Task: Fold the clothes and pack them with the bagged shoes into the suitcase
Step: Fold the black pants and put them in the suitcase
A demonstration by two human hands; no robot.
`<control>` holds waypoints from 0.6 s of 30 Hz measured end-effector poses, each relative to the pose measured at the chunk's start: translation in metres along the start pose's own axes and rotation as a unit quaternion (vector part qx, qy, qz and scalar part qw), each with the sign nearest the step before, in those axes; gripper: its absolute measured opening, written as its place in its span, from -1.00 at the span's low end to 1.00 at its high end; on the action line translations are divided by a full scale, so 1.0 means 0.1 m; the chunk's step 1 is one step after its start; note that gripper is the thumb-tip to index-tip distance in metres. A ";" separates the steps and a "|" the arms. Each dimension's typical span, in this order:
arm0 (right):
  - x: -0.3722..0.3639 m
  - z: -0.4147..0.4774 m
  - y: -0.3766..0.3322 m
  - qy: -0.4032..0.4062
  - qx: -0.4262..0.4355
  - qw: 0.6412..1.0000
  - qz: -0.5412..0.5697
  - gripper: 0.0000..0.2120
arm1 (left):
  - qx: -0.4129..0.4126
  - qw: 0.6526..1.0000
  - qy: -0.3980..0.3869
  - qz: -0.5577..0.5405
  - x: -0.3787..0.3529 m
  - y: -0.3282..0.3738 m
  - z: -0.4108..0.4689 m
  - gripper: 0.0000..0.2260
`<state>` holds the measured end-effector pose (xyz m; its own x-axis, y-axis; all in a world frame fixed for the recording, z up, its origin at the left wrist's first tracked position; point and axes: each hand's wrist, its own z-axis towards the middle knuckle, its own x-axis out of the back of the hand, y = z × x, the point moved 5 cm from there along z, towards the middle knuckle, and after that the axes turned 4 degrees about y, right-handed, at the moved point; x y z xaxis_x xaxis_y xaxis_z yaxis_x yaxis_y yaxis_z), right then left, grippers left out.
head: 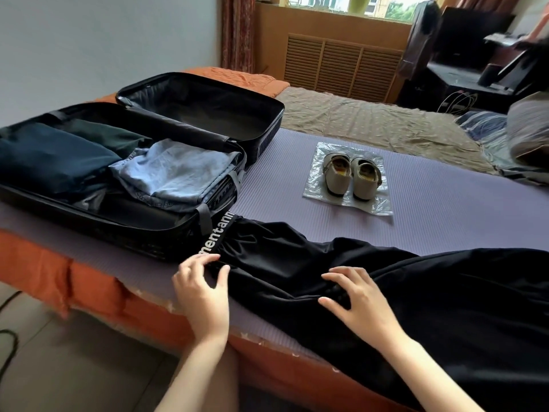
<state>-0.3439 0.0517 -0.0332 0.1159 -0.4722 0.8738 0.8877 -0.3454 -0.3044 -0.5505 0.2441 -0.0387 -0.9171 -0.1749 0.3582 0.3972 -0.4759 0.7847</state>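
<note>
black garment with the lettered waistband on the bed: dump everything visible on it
The black, smooth-fabric garment lies unfolded and mostly flat on the purple ribbed mat, running off the right edge. Its black elastic waistband with white lettering lies at the open black hard-shell suitcase's near corner. The left hand touches the waistband end, grip unclear; the right hand rests spread on the fabric.

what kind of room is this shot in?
Probably a home bedroom: a rumpled bed, a curtain beside the window, and an open suitcase on the bed, half packed with folded clothes.
</note>
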 end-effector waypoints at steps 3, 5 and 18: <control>0.10 -0.02 0.31 -0.055 -0.019 0.998 -0.023 -0.71 | -0.088 0.985 -0.136 -0.059 -0.10 0.28 -0.23 -0.84; 0.16 -0.03 0.47 -0.090 -0.029 0.995 -0.040 -0.73 | -0.134 0.963 -0.225 -0.059 -0.21 0.33 -0.37 -0.81; 0.50 -0.22 0.60 -0.103 -0.097 0.990 -0.005 -0.75 | -0.186 0.945 -0.268 0.021 -0.41 0.23 -0.50 -0.78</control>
<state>-0.2948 -0.0100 -0.0161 0.2143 -0.2990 0.9299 0.7891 -0.5080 -0.3453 -0.5057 0.1975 -0.0609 -0.7130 0.2132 0.6680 0.3021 -0.7663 0.5670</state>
